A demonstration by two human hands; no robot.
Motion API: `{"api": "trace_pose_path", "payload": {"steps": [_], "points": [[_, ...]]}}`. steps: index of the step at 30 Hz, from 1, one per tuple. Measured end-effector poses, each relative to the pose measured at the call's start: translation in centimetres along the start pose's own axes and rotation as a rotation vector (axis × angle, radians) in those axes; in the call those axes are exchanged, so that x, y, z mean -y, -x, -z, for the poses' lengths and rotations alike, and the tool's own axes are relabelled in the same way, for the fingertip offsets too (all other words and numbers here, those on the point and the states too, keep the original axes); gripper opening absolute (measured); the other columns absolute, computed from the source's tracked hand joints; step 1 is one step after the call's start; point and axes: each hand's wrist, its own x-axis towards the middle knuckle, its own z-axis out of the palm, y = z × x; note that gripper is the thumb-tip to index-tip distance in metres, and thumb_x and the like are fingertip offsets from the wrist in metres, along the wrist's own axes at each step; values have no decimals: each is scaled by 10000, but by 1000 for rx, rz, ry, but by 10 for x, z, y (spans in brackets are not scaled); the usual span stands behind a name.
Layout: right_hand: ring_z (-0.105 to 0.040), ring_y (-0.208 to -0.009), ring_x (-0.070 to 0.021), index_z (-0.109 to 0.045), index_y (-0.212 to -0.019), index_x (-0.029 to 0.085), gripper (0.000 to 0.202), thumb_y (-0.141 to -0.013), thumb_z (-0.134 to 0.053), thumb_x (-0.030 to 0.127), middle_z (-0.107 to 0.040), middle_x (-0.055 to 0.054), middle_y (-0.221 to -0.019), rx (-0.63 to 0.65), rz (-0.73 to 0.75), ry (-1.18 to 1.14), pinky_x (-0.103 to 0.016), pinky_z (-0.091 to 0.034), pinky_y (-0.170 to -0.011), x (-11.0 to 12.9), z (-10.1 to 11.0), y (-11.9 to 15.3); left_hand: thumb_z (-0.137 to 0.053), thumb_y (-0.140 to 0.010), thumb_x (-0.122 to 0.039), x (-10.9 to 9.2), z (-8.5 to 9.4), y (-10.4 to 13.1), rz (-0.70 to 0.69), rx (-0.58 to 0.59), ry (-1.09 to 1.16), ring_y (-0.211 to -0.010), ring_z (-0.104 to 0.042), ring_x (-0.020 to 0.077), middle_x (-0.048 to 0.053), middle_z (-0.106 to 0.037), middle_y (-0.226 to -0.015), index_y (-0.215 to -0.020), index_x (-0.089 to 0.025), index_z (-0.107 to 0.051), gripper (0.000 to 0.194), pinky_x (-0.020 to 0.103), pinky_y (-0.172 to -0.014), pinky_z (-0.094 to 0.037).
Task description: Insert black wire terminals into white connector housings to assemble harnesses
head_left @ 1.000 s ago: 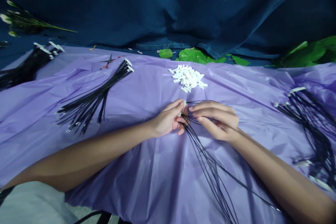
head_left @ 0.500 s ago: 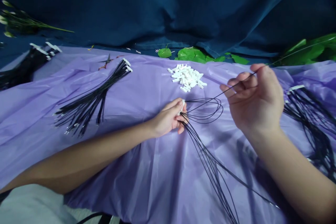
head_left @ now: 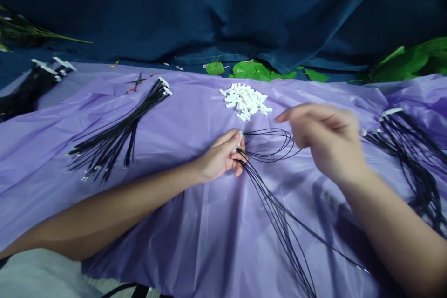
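Purple sheeting (head_left: 195, 111) covers the desk, with dark blue cloth (head_left: 209, 9) rising behind its far edge and green leaves (head_left: 253, 71) lying along that edge. Near the middle of the scene, the person's left hand (head_left: 223, 156) has its grip clamped on a white strip (head_left: 240, 138), thumb pressed along it. Thin black cords (head_left: 268, 195) run from this hand: some curve to the right in open loops, while others trail down over the sheeting towards the near right. To the right of the loops hovers the right hand (head_left: 323, 142), blurred, its fingers bent; one cord reaches it, but whether its grip is closed on that cord cannot be told.

Just beyond the left hand lies a heap of small white pieces (head_left: 244, 100). On the left rests a bundle of black cords (head_left: 129, 125), white strips at its far end and loose tips fanned towards the near side. Another dark bundle (head_left: 28, 84) lies at the far left, and a tangled bundle (head_left: 408, 158) on the right.
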Motion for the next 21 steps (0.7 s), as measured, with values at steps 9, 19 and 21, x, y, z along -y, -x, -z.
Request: {"api": "trace_pose_path", "payload": {"steps": [9,19,21], "points": [[-451,-478,-36,-620,-920,157,109,-853,-535,147,-573,55,-634,244,69,445,-166,-364,-523,-6,-23,15,-572,-847,-358,4,2,0,-26,9,3,-511,-327,39,-38,-363,-770,-824,-185,-430,225,192,-376,-453],[-346,-450,-39,-616,-873,155,80,-848,-569,216,-392,77,-533,135,-15,494,-181,-304,-489,-12,-26,16,-484,-895,-392,3,2,0,-36,31,-94,-518,-312,39,-38,-350,-747,-818,-178,-431,233,182,-391,-445],[-338,-453,-37,-620,-867,156,82,-845,-586,227,-402,75,-541,127,-3,490,-183,-296,-487,-13,-27,16,-485,-894,-393,3,2,1,-41,25,-100,-519,-316,38,-35,-358,-761,-814,-177,-431,236,183,-391,-444]]}}
